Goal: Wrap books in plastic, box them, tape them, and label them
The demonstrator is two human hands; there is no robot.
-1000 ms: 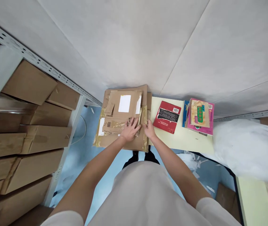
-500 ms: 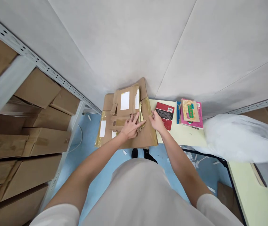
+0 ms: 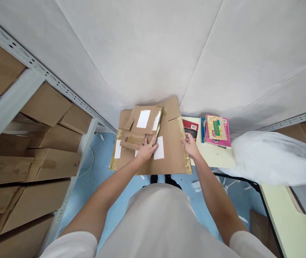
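Note:
A large flattened cardboard box (image 3: 173,150) lies in front of me, edged with shiny tape and bearing white labels. My right hand (image 3: 190,145) pinches its right edge between thumb and fingers. On top of it rests a smaller folded cardboard piece (image 3: 133,123), tilted, with a loose flap at its left. My left hand (image 3: 146,148) lies on the lower part of this piece with fingers spread, pressing down. Just beyond my right hand, a red book (image 3: 191,126) is partly covered by the large sheet.
A stack of books (image 3: 216,129) sits on the pale tabletop (image 3: 209,154) to the right. Beside it bulges a white plastic-wrapped bundle (image 3: 276,157). Shelves full of cardboard boxes (image 3: 47,165) stand at my left, and a pale wall (image 3: 147,53) rises ahead.
The large box's right side has spread rightward with my right hand, covering more of the red book. A white label now shows beside my left hand, which has moved slightly left.

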